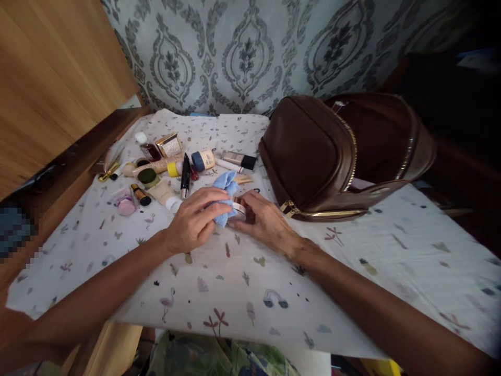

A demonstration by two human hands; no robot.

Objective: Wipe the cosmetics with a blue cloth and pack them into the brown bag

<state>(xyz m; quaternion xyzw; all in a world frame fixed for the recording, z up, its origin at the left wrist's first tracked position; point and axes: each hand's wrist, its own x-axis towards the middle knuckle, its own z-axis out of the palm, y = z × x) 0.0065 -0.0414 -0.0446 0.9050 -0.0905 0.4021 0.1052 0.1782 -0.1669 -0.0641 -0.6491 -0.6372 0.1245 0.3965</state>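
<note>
My left hand [194, 218] is closed on a light blue cloth [226, 187] and presses it against a small round compact [238, 209]. My right hand [263, 219] grips that compact from the right side, fingers curled round its rim. Both hands rest on a white printed cloth [235, 282] that covers the table. Most of the compact is hidden by the cloth and my fingers.
Several cosmetics lie to the far left: a black tube [185, 176], a foundation bottle [238, 159], a gold case [169, 144], a pink jar [126, 206]. A brown leather bag [332, 156] with a gold zip stands at the right. A wooden panel [47, 78] rises at the left.
</note>
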